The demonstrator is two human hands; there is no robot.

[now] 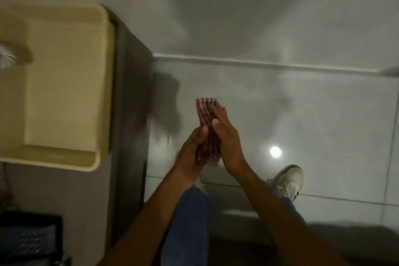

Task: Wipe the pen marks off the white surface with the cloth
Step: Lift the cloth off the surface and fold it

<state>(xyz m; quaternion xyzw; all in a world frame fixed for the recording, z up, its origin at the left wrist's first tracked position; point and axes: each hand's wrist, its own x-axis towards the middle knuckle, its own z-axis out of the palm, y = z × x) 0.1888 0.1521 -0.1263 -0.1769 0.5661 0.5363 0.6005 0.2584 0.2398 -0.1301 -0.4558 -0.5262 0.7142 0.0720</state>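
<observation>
No text, label, brand, number or sign can be read anywhere here.

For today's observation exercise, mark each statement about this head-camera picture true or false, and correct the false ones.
1. Both hands hold the cloth. True: it is pressed between the left hand and the right hand.
2. The cloth is plain blue. False: it is red-and-white checked.
3. The cloth is wiping the cream tray. False: it is held in the air over the tiled floor, apart from the tray.
4. A white shoe shows on the floor. True.
5. Pen marks are plainly visible. False: none can be made out in this blurred view.
</observation>
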